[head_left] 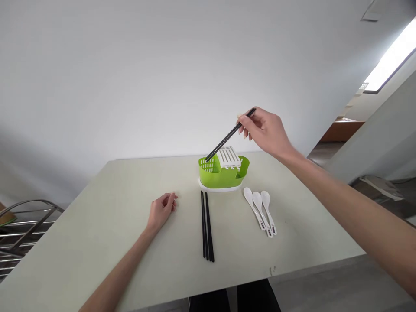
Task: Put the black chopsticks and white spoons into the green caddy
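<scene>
Chopsticks [227, 138] — black, pinched near their upper end by my nearer right hand [266, 130] — slant toward half past seven, tips overlapping the nine-o'clock compartment [208, 167] of the green basket [216, 180]; my left hand [162, 209], half-curled and empty, rests on the table [169, 268], basket at its two o'clock.

No text can be read.
Small dark marks [269, 232], perhaps lettering, stand on the white spoons' [260, 212] handles, too tiny to read.

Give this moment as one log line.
right hand: holds chopsticks, tips at caddy | left hand: rests on table | table: other chopsticks, three spoons
</scene>
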A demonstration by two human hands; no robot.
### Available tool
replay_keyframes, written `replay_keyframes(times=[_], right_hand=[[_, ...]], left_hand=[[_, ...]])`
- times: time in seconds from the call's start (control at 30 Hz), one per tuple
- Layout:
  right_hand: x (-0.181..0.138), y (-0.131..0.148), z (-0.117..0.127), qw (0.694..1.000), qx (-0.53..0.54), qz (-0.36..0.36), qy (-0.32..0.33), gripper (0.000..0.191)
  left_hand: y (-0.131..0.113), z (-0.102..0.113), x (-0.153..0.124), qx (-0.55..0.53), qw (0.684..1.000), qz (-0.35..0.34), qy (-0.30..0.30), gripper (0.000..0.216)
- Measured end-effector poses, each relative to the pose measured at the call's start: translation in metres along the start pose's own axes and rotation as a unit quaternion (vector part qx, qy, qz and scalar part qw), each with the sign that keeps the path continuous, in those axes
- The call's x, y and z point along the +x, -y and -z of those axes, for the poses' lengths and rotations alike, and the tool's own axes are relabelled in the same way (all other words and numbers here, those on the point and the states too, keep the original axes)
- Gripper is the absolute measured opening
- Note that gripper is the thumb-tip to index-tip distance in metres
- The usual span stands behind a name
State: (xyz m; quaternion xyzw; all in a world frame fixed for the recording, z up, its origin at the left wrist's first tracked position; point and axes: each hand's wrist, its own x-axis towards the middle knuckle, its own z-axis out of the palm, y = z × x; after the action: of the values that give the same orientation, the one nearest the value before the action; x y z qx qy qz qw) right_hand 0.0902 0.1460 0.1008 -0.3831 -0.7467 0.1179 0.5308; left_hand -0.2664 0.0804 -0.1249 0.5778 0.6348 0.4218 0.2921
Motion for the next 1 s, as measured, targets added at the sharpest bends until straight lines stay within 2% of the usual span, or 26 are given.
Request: replay_keyframes(times=[0.13,0.3,0.5,0.7,1.0], right_hand=[[0.031,-0.037,-0.024,0.993,-0.079,0.004,0.086,0.045],[0.047,-0.075,-0.07,0.971,-0.117,-0.017,0.209,0.043],[0.057,-0.108,-0.101,0.946,-0.135,-0.056,0.291,0.034],[0.064,-0.12,-0.106,0.938,-0.148,-0.083,0.301,0.033],[0.065,-0.114,-0.11,0.933,-0.189,-0.118,0.282,0.029]], left_hand=[[0.004,-0.002,0.001,0.04,0.999,-0.012,0.017,0.051],[0.006,-0.002,-0.003,0.061,0.998,-0.005,0.014,0.051],[0.006,-0.002,-0.004,0.064,0.998,0.002,0.005,0.049],[0.002,-0.001,-0.007,0.054,0.998,0.016,0.008,0.048],[0.003,-0.002,-0.005,0.07,0.997,0.014,0.0,0.048]])
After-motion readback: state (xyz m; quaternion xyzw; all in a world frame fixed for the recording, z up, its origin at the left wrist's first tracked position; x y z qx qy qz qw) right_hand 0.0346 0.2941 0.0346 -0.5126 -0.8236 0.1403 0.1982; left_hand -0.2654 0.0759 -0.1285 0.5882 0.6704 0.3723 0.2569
